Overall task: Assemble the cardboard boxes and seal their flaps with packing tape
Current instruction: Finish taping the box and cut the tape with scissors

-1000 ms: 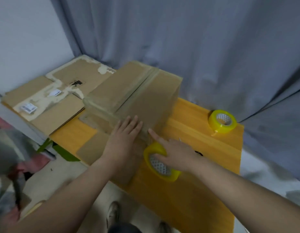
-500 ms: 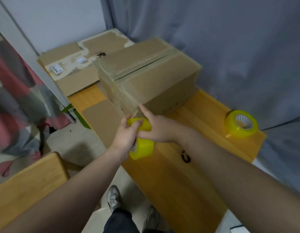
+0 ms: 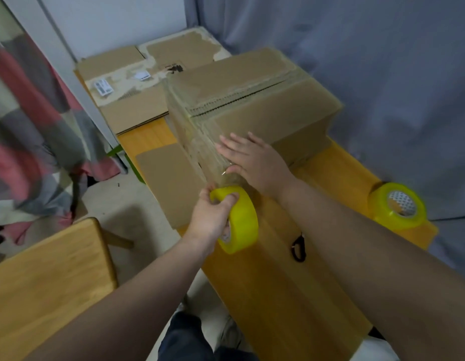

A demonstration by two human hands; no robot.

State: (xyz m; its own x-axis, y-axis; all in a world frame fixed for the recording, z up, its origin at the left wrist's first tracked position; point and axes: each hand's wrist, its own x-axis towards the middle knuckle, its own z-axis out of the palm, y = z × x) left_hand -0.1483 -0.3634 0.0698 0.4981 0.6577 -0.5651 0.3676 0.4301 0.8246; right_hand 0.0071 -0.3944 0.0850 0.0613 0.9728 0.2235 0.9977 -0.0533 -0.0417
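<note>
While the left hand clamps its fingers round the yellow tape roll at the box's near corner | right hand flat, fingers straight, on the cardboard box standing on the worktop | box likely light, walls flex: press near edges | roll stiff, film slick: hold by rim

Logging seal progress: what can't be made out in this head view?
All head view.
Where the tape strip ends on the box: covered by the right hand.
Its far side and underside: hidden by the box itself.
Core of the tape roll: mostly covered by the left hand.
Print on the label on the flat cardboard: too small.
The black item on the table: too small to identify.
</note>
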